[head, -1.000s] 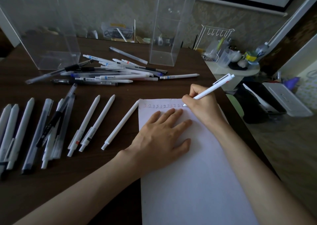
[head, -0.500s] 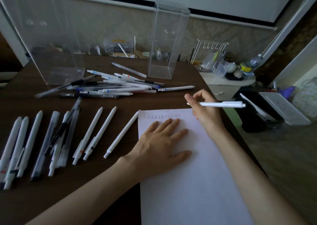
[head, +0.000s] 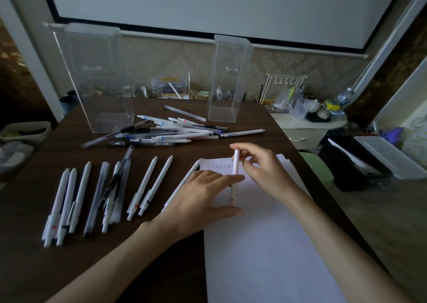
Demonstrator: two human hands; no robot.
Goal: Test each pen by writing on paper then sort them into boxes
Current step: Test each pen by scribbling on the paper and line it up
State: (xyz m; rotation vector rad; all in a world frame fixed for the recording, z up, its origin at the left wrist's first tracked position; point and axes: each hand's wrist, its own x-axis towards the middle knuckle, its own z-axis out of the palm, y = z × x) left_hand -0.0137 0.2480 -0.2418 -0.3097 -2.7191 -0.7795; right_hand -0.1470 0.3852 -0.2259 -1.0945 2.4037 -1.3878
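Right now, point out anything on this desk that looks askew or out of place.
One dark-gripped pen lies slanted across the otherwise parallel row of pens at the left. Behind it, the heap of pens is crisscrossed. Nothing looks spilled or broken.

Two clear boxes [head: 227,80], one paper sheet [head: 265,245], one held pen [head: 236,164]; the loose pens [head: 175,137] overlap beyond counting.

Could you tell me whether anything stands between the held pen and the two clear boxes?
A heap of loose pens lies between the pen and the wide box and narrow box; above it, nothing visible blocks.
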